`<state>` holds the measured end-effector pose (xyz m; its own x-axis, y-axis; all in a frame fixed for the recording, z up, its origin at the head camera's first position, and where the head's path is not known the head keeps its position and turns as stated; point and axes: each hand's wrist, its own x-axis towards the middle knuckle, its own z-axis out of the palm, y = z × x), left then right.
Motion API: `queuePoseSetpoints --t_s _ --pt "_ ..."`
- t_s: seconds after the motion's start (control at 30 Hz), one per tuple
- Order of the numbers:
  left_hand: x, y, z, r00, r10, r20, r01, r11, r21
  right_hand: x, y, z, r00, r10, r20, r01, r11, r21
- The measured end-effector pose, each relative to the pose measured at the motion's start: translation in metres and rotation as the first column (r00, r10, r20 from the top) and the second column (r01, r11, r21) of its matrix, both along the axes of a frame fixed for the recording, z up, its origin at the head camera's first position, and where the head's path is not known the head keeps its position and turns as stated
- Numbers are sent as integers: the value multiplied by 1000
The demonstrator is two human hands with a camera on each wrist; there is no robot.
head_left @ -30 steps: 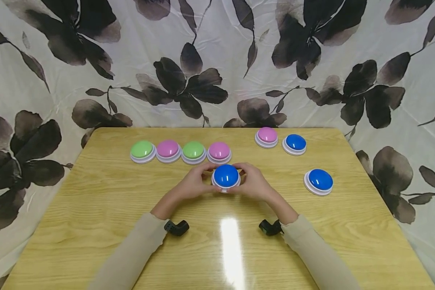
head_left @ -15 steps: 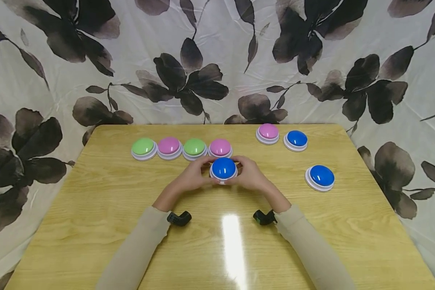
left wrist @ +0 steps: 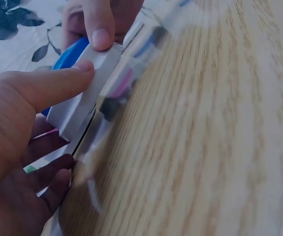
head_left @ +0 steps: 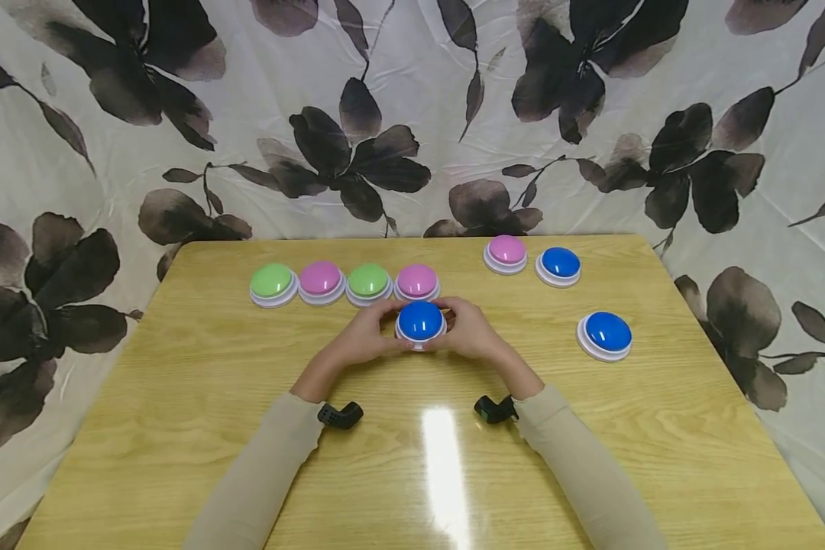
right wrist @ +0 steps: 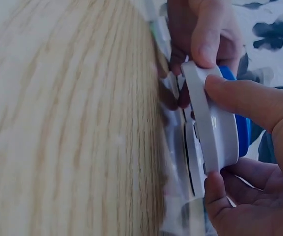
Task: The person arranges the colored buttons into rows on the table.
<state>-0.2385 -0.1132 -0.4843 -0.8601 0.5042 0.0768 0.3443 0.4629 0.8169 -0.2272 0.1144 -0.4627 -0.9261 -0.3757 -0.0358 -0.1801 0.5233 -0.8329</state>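
Observation:
Both hands hold one blue push button (head_left: 420, 321) with a white round base, just in front of a row of buttons. My left hand (head_left: 364, 336) grips its left side, and my right hand (head_left: 472, 332) grips the right side. In the left wrist view, the thumb presses on the white base (left wrist: 82, 93) while the other fingers reach beneath and behind it. The right wrist view shows the base (right wrist: 207, 118) raised a little off the tabletop, pinched between thumb and fingers. Nearest behind the held button sits a pink button (head_left: 416, 281), its front edge close to the fingertips.
Left of that pink button stand a green button (head_left: 368, 280), another pink button (head_left: 320, 278) and another green one (head_left: 271, 281), side by side. At the back right are a pink button (head_left: 506, 250) and a blue one (head_left: 560, 263). Another blue button (head_left: 608, 331) lies farther right on the wooden table (head_left: 199, 382).
Both hands have carried the blue button a little left and away from the person, closer to the right end of the row. The other buttons stay put; the head view shifts slightly.

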Motion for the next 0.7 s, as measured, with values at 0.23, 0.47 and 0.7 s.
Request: queuePoseSetpoints --t_s 0.23,0.47,0.7 --pt "-1 -1 -4 1000 12 -1 -12 1000 -8 -3 -2 -3 1000 6 29 -6 1000 1" --pt "-3 -3 -2 1000 19 11 -19 1000 -25 -6 -4 -7 1000 16 6 -16 1000 8" --pt "-4 -4 -2 1000 10 13 -10 999 -32 -6 -4 -8 1000 8 18 -9 1000 4"
